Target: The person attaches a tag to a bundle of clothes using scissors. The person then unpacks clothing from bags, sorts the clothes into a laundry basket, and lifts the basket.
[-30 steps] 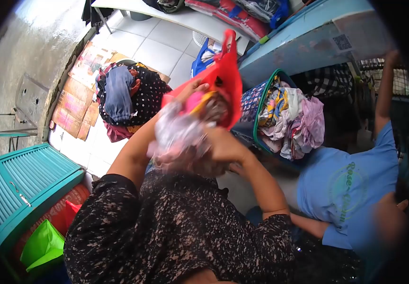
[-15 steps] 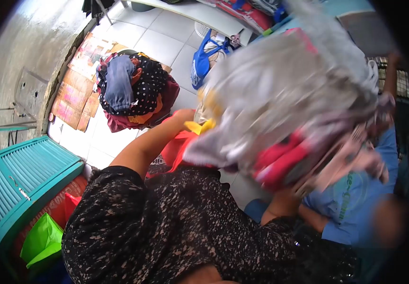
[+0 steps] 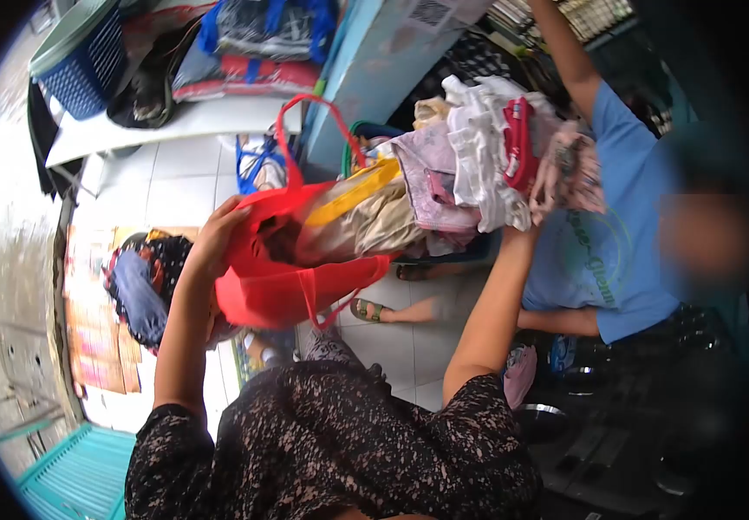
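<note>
The clothes [image 3: 491, 152] lie against the right grip [image 3: 521, 236].

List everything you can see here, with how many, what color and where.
Red bag: one, red, center
Clothes bundle: one, mixed white, pink and red, right of the bag
Basket: one, blue, top left
Bench: one, white, beneath the basket
Packed bags: several, blue and red, on the bench
Clothes pile: one, mostly dark and blue, left
Cardboard: brown, overlapping pieces, floor left
Louvered panel: one, teal, bottom left
Co-worker: one, blue shirt, right
Dark area: contents unclear, lower right
Left hand: one, gripping the red bag's edge
Right hand: one, under the clothes bundle, fingers mostly hidden
</note>
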